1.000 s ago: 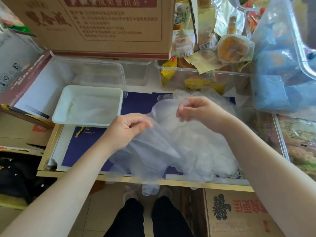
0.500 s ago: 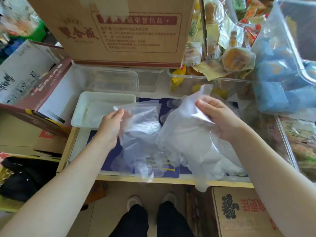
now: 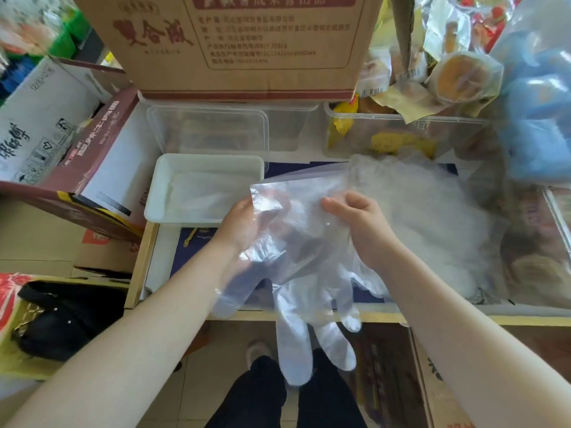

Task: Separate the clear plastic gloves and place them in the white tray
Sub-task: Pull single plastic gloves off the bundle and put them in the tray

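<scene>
Mid-frame, both hands pinch one clear glove (image 3: 304, 242): left hand (image 3: 244, 227) and right hand (image 3: 358, 223) at its cuff, fingers dangling. One glove pile (image 3: 432, 217) right; one white tray (image 3: 173, 168) upper left.

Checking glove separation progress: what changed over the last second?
Both hands lifted a glove clear of the pile; it now hangs with its fingers past the table edge. Left hand and right hand both pinch its cuff. Tray and pile stay put.
</scene>
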`<state>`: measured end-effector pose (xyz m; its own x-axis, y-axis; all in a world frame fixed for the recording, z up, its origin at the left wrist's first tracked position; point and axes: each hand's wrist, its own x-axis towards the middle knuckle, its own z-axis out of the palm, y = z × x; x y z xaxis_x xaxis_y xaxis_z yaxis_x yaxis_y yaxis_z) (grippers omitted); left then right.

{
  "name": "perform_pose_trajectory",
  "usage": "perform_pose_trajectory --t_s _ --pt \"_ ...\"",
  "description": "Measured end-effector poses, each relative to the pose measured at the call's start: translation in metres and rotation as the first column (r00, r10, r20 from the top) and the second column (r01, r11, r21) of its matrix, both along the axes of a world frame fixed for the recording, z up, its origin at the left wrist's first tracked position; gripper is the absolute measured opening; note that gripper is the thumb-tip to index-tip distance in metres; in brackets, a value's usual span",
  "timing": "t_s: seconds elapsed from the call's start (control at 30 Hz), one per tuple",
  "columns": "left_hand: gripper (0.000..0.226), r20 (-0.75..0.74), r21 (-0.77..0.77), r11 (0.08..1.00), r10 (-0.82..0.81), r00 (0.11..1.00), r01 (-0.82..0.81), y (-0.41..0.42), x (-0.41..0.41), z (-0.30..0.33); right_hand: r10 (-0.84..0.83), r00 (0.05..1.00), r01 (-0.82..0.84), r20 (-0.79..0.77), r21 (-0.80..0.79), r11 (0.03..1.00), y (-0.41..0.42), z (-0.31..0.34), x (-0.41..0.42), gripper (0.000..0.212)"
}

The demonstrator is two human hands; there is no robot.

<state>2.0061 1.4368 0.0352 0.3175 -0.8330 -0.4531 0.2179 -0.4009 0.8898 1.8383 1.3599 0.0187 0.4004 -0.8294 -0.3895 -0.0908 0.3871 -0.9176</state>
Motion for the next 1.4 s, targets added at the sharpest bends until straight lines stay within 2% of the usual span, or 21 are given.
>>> perform_pose_trajectory --t_s 0.07,0.17,0.33,0.4,0.47,0.5,0.53,0.57,0.6,0.67,0.7,0.8,0.9,0.97,1.03,1.13,1.2,1.27,1.33,1.4 --pt "0.026 -0.093 0.003 1.0 0.031 0.995 -0.031 0.0 -0.001 -0.002 -0.018 1.0 0.018 -0.007 -0.005 1.0 0.002 -0.001 0.003 0.031" --pt "0.039 -0.212 0.035 0.999 0.006 0.977 0.001 0.002 0.004 -0.006 -0.074 0.994 0.067 -0.083 -0.079 0.995 0.004 -0.004 0.005 0.02" --pt "0.058 -0.22 -0.003 0.996 -0.092 0.971 0.094 0.007 0.013 -0.006 -0.119 0.986 0.091 -0.114 -0.227 0.97 0.006 -0.003 0.004 0.02" --pt "0.048 -0.057 -0.021 0.983 -0.184 0.981 0.183 0.009 0.011 -0.006 -0.158 0.982 0.123 -0.105 -0.279 0.952 0.008 -0.002 0.004 0.021" --pt "0.016 0.229 0.004 0.967 -0.248 0.941 0.254 0.009 0.011 -0.009 -0.185 0.978 0.151 -0.091 -0.298 0.943 0.01 -0.001 0.005 0.025" --pt "0.006 0.32 0.017 0.963 -0.26 0.911 0.269 0.008 0.01 -0.009 -0.19 0.977 0.155 -0.097 -0.285 0.946 0.01 0.0 0.004 0.035" --pt "0.007 0.356 0.015 0.961 -0.263 0.897 0.276 0.006 0.01 -0.01 -0.19 0.976 0.155 -0.11 -0.267 0.951 0.01 0.0 0.003 0.046" --pt "0.012 0.34 0.013 0.962 -0.261 0.903 0.273 0.005 0.011 -0.01 -0.181 0.975 0.146 -0.126 -0.246 0.958 0.009 0.001 0.002 0.053" --pt "0.016 0.306 0.015 0.962 -0.263 0.915 0.272 0.004 0.012 -0.01 -0.164 0.975 0.125 -0.149 -0.239 0.963 0.008 0.002 0.0 0.049" --pt "0.018 0.27 0.01 0.953 -0.293 0.917 0.302 0.002 0.017 -0.01 -0.122 0.973 0.066 -0.194 -0.269 0.961 0.003 0.004 -0.003 0.018" --pt "0.017 0.266 0.0 0.949 -0.304 0.915 0.316 0.0 0.019 -0.011 -0.104 0.975 0.048 -0.198 -0.269 0.962 0.002 0.005 -0.004 0.011" --pt "0.015 0.19 -0.071 0.952 -0.282 0.941 0.299 -0.003 0.018 -0.011 -0.033 0.982 -0.014 -0.184 -0.248 0.969 0.001 0.008 -0.006 0.031" --pt "0.015 0.153 -0.1 0.954 -0.265 0.952 0.281 -0.008 0.011 -0.01 0.037 0.984 -0.079 -0.173 -0.243 0.967 0.002 0.013 -0.004 0.038" --pt "0.009 0.192 -0.11 0.943 -0.289 0.938 0.313 -0.01 0.007 -0.008 0.05 0.986 -0.087 -0.159 -0.239 0.967 0.002 0.015 -0.003 0.036" --pt "0.015 0.209 -0.119 0.936 -0.302 0.93 0.331 -0.014 0.006 -0.008 0.031 0.992 -0.059 -0.126 -0.223 0.973 0.0 0.018 -0.005 0.026" --pt "0.02 0.144 -0.115 0.959 -0.241 0.96 0.258 -0.019 0.007 -0.007 0.029 0.996 -0.045 -0.085 -0.196 0.98 -0.004 0.022 -0.012 0.014" --pt "0.026 0.216 -0.117 0.967 -0.198 0.956 0.226 -0.022 0.008 -0.01 0.092 0.992 -0.106 -0.081 -0.183 0.977 -0.006 0.025 -0.016 0.009" --pt "0.021 0.224 -0.135 0.974 -0.151 0.963 0.184 -0.025 0.007 -0.012 0.136 0.987 -0.148 -0.081 -0.171 0.974 -0.008 0.025 -0.017 0.014" --pt "0.022 0.189 -0.144 0.979 -0.115 0.975 0.143 -0.028 0.004 -0.011 0.12 0.987 -0.138 -0.104 -0.182 0.974 -0.012 0.022 -0.016 0.013" --pt "0.025 0.084 -0.133 0.988 -0.064 0.994 0.075 -0.03 0.002 -0.011 0.076 0.987 -0.103 -0.144 -0.195 0.975 -0.015 0.02 -0.015 0.016"
